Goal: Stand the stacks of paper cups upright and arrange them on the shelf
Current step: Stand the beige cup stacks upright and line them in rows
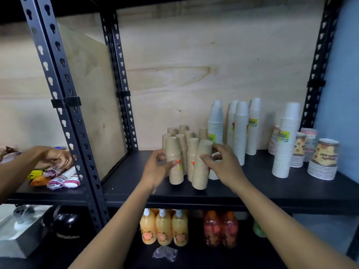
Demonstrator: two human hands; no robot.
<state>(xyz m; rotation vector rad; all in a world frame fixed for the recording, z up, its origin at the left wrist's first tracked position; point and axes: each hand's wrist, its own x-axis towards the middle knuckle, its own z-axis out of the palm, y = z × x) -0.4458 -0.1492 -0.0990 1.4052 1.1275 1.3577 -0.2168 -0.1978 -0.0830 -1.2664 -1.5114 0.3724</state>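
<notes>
Our two bare forearms reach up from the bottom edge toward the black shelf point(272, 189), a dark board in a black slotted-steel rack with a pale plywood back panel point(194, 65) behind it. On that shelf, right of centre, tall white cup stacks point(240, 133) stand upright against the back, with another tall white stack point(285, 140) further right beside shorter printed cup stacks point(324, 160) near the right post. At the middle of the shelf stands a cluster of brown paper cup stacks point(184, 144), rims down, close together. Our left hand point(157, 169) has its fingers curled around the front-left brown stack point(174, 164), which stands upright on the board. Our right hand point(223, 166) pinches the front-right brown stack point(202, 166) between thumb and fingers; this stack leans slightly, its top toward the right hand, its base on the shelf. Below the shelf we see orange pump bottles point(164, 228) in a row, red bottles point(220, 230) just to their right, and a crumpled clear wrapper point(165, 253) in front of them. On the neighbouring shelf to the left, another person's hand point(56, 158) rests over wrapped packets point(62, 179); we cannot tell what its fingers hold.
</notes>
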